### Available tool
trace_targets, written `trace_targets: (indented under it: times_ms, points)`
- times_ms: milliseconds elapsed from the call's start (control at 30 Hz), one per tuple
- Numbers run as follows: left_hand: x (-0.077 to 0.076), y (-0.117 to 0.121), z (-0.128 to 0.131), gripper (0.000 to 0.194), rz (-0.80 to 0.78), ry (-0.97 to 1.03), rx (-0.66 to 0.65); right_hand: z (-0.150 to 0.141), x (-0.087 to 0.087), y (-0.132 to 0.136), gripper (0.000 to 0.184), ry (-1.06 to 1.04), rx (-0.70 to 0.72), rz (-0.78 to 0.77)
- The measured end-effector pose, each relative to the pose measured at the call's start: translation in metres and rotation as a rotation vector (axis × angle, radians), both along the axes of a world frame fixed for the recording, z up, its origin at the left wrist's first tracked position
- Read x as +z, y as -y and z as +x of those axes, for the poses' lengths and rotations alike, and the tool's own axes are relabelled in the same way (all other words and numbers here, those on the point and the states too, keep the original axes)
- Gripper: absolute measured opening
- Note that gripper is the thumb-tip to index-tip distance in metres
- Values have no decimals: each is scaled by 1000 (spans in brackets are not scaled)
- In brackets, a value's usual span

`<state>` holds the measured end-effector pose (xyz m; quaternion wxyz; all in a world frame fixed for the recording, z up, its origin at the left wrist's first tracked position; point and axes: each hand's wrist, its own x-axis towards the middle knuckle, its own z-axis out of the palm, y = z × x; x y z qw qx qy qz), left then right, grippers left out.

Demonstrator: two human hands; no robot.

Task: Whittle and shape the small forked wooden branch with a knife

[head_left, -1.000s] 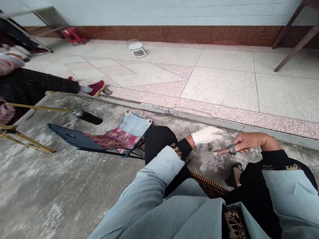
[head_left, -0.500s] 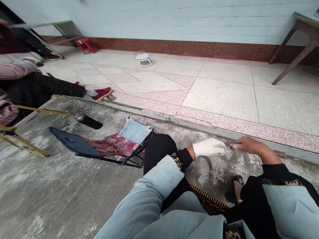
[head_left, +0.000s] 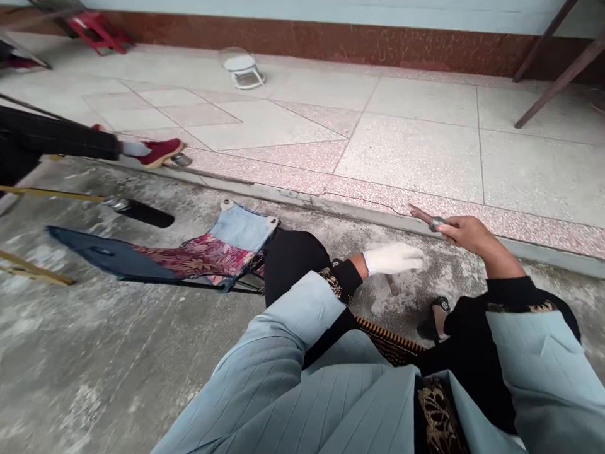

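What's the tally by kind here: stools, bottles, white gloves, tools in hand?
Stools: 2 (red stool, white stool)
Bottles: 1 (black bottle)
White gloves: 1 (glove)
Tools in hand: 1 (tool)
Total: 5

The person wears a light blue jacket with fine seam lines, black cuffs edged in gold patterning, black trousers, a dark shoe and (only on the left) a white knitted glove.

A pale blue wall with a red-brown band spans twelve o'clock, above speckled tiles. Grey concrete lies at eight, a red stool at ten, a white stool at eleven.
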<state>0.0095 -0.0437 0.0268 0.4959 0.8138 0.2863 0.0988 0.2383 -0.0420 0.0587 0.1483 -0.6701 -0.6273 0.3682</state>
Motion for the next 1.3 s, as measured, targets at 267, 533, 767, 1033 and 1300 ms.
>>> trace_targets:
  times_ms: [267,533,767,1033,1300]
  points:
    - [0,-17,-6,28,219,-87,-135,2,-3,-4,37,275,213,4]
    - [10,-20,-11,27,412,-128,-155,-12,-8,10,35,242,524,-206]
    - [2,-25,-12,28,66,83,52,-20,16,27,40,-311,560,-242]
    - [-4,-10,-7,27,63,-36,-178,-4,-3,0,49,37,-56,147]
    - [19,-18,-22,25,79,-20,-16,-14,0,14,42,-117,702,-560]
